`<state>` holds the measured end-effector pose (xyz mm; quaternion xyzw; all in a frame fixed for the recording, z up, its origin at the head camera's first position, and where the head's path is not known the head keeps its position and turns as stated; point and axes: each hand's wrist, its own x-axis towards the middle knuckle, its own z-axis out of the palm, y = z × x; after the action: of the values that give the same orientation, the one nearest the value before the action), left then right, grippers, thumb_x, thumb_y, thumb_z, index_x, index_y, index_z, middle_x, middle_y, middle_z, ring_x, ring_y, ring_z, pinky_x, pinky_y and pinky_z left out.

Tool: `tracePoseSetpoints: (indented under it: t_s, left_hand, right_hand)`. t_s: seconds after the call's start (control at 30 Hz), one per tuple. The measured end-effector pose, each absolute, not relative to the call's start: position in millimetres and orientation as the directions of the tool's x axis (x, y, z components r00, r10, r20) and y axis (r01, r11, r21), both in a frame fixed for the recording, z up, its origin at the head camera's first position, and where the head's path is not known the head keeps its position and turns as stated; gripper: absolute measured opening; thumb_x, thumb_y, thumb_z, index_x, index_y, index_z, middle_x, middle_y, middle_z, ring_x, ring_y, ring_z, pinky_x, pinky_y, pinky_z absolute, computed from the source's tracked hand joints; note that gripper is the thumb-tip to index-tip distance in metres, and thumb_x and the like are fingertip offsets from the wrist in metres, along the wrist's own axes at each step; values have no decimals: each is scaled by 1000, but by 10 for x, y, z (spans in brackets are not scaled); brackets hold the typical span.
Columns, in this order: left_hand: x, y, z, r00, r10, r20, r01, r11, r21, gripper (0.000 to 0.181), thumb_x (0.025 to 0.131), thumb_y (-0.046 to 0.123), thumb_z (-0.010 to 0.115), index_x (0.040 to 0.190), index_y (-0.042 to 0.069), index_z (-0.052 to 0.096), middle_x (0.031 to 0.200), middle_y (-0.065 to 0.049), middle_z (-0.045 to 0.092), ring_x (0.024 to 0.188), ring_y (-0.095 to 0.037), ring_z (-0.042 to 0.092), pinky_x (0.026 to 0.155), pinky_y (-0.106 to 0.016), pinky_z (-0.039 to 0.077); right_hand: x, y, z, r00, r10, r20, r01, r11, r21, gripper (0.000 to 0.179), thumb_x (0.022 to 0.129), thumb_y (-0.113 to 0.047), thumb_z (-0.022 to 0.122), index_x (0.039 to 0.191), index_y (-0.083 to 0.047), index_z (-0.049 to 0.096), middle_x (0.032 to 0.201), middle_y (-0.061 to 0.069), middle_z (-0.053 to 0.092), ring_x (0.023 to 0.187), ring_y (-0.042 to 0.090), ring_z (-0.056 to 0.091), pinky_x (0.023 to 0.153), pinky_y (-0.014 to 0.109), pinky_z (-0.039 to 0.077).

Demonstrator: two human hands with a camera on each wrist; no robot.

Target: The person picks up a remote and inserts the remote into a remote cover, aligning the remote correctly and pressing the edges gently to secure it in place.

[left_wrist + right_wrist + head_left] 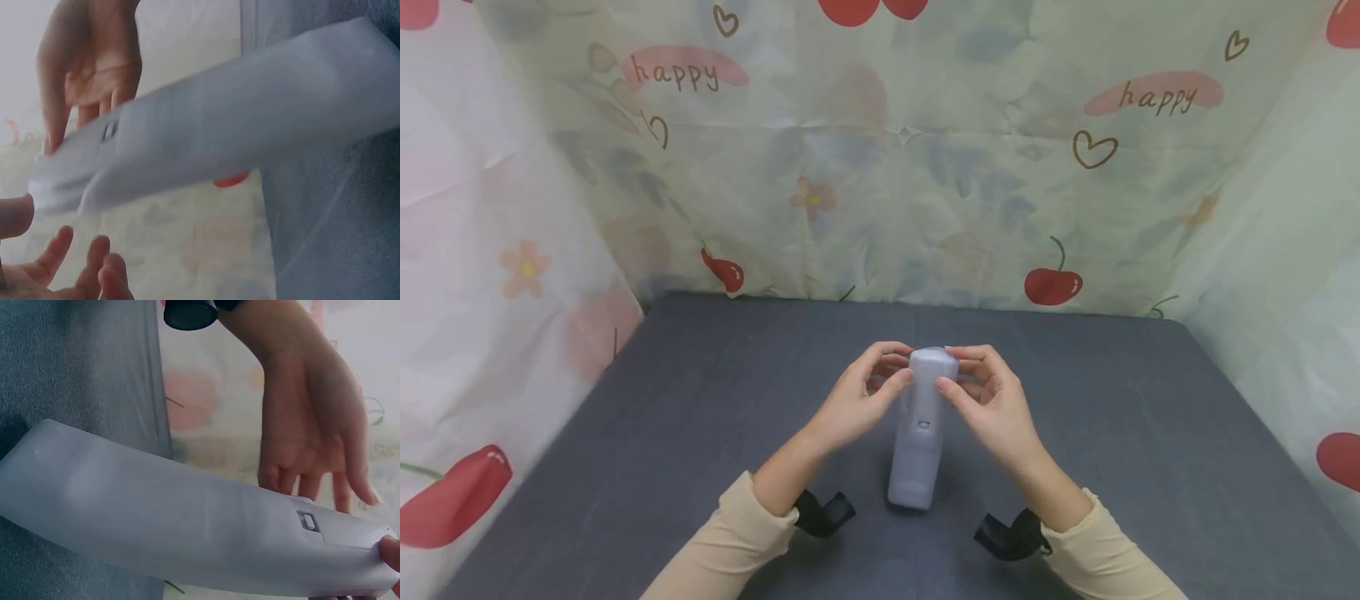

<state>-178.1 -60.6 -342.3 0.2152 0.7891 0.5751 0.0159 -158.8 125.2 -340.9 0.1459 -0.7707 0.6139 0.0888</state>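
Note:
A long, slightly curved pale grey-lavender plastic device (917, 462) stands tilted in front of me, its lower end close over the table. A small rectangular latch (307, 520) is set into its face near the upper end. My left hand (859, 402) holds the upper end from the left, thumb at the edge and forefinger near the top. From the other side my right hand (997, 407) grips the same end, its thumb on the face and its forefinger at the top. The device hides part of the fingers behind it.
A dark grey cloth covers the table (700, 433). Patterned curtains (887, 208) with cherries and hearts enclose the back and both sides. Black straps (1011, 536) are on both wrists, below the cream sleeves (1112, 550).

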Motion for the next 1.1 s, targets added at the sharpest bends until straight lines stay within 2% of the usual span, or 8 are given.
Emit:
tracePoseSetpoints:
  t_s: [0.13, 0.4, 0.47, 0.6, 0.7, 0.83, 0.9, 1.1]
  left_hand:
    - [-1801, -654, -3443, -922, 351, 163, 259, 247, 934, 28, 97, 19, 50, 124, 10, 53, 122, -11, 58, 107, -26, 57, 85, -33, 46]
    - [-1807, -673, -3475, -931, 348, 113, 180, 167, 969, 28, 95, 17, 53, 118, 2, 61, 114, -15, 64, 103, -27, 60, 90, -38, 50]
    - [-1813, -676, -3476, -925, 363, 115, 182, 157, 971, 28, 95, 16, 54, 118, 1, 62, 115, -17, 64, 103, -28, 61, 90, -38, 50]
    - [-1823, -687, -3474, -907, 406, 108, 186, 157, 970, 29, 95, 14, 53, 119, -1, 61, 118, -18, 63, 104, -26, 61, 93, -42, 49]
    - [-1825, -701, -3467, -894, 439, 85, 179, 177, 968, 29, 95, 13, 53, 120, 0, 61, 120, -18, 63, 104, -23, 61, 93, -42, 49]
    - [-1824, -726, -3457, -884, 464, 47, 163, 212, 964, 28, 94, 12, 54, 118, 0, 63, 118, -17, 64, 99, -16, 61, 90, -34, 50]
    - [-1827, -745, -3457, -881, 472, 36, 158, 222, 962, 26, 94, 11, 54, 114, 0, 65, 114, -16, 66, 95, -14, 60, 88, -34, 50]
    - [-1852, -803, -3457, -858, 513, 13, 156, 237, 959, 23, 95, 11, 52, 108, -1, 67, 106, -14, 67, 95, -22, 59, 88, -35, 49]
  right_hand:
    - [-1586, 1276, -3401, -950, -109, 291, -307, 194, -932, 36, 87, -2, 62, 121, 0, 49, 115, 20, 57, 89, 5, 66, 78, 21, 52]
    - [-1588, 1317, -3411, -948, -160, 276, -304, 190, -933, 37, 88, -4, 62, 123, -2, 48, 112, 20, 56, 89, 6, 66, 78, 21, 52]
    - [-1592, 1334, -3418, -941, -181, 286, -318, 181, -931, 38, 88, -4, 62, 123, -2, 48, 111, 17, 56, 89, 6, 66, 78, 22, 52]
    - [-1598, 1358, -3421, -920, -232, 314, -352, 146, -924, 39, 87, -4, 63, 123, -2, 47, 109, 2, 58, 89, 7, 66, 78, 24, 53]
    - [-1596, 1367, -3420, -910, -271, 312, -358, 139, -923, 38, 87, -5, 63, 122, -3, 48, 109, -3, 58, 90, 8, 67, 79, 26, 54]
    - [-1586, 1374, -3423, -898, -312, 310, -370, 158, -915, 37, 87, -5, 63, 121, -3, 48, 112, 8, 58, 90, 8, 67, 79, 27, 54]
    - [-1582, 1371, -3423, -890, -331, 313, -381, 165, -910, 37, 87, -5, 63, 121, -3, 48, 114, 12, 58, 90, 8, 67, 79, 28, 54]
    - [-1580, 1362, -3432, -880, -373, 293, -376, 171, -911, 36, 88, -6, 63, 121, -5, 49, 117, 17, 57, 91, 8, 66, 79, 28, 54]
